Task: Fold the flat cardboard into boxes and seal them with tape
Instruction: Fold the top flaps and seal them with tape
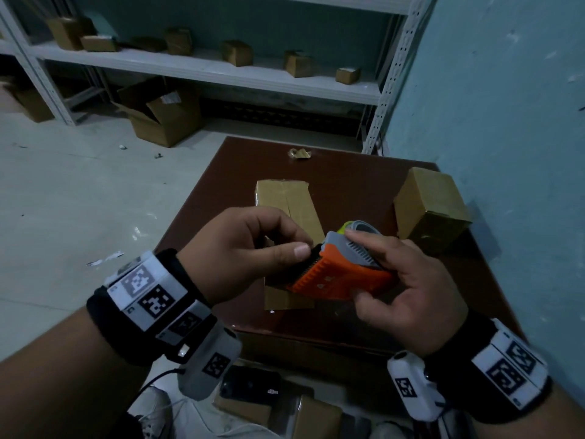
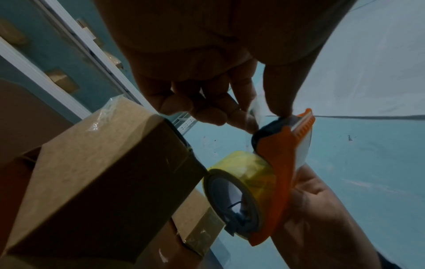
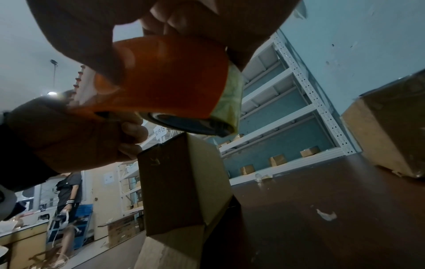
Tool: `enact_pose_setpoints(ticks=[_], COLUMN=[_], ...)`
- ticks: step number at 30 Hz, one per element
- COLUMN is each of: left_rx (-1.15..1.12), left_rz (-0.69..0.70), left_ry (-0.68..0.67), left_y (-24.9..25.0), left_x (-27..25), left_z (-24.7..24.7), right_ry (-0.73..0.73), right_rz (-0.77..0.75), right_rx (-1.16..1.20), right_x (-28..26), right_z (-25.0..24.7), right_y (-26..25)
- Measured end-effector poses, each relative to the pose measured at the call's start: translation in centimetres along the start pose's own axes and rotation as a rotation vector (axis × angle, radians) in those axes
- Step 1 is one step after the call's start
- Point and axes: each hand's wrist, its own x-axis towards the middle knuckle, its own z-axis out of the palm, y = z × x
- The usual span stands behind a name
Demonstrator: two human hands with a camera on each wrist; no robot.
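Two hands work above the box [image 1: 286, 204] lying on the surface [image 1: 354, 172]: the right hand [image 1: 408, 286] grips the tape dispenser [image 1: 342, 267], and the left hand [image 1: 250, 248] pinches the tape end at its toothed edge. Better to pull the end straight out, away from the teeth.

Tape dispenser [image 1: 342, 274]: moulded plastic, orange body ribbed and matt, grey top part ribbed too. Tape roll [image 2: 250, 172]: glossy translucent yellowish film on a grey core. Box under the hands [image 1: 289, 201]: matt brown cardboard, shiny clear tape strip along the top seam. Second box [image 1: 432, 207]: same cardboard, glossy tape on its face. Table [image 1: 364, 172]: dark brown, smooth, semi-gloss wood look. Shelving [image 1: 399, 55]: white painted perforated metal.
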Motion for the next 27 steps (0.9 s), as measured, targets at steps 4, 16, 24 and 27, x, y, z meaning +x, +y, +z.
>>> enact_pose_setpoints(ticks=[4, 16, 24, 27], left_rx=[0.455, 0.675, 0.695, 0.758], left_rz=[0.181, 0.18, 0.134, 0.115], left_ry=[0.145, 0.358, 0.301, 0.332], left_y=[0.3, 0.2, -0.8, -0.9], left_x=[-0.1, -1.6, -2.3, -2.5], left_z=[0.1, -0.7, -0.8, -1.0], right_ry=[0.008, 0.036, -0.002, -0.032], right_rz=[-0.031, -0.054, -0.04, 0.004], right_rx=[-0.067, -0.334, -0.414, -0.458], right_x=[0.3, 1.6, 1.2, 1.3], right_z=[-0.2, -2.9, -2.6, -2.4], right_y=[-0.5, -0.3, 0.2, 0.8])
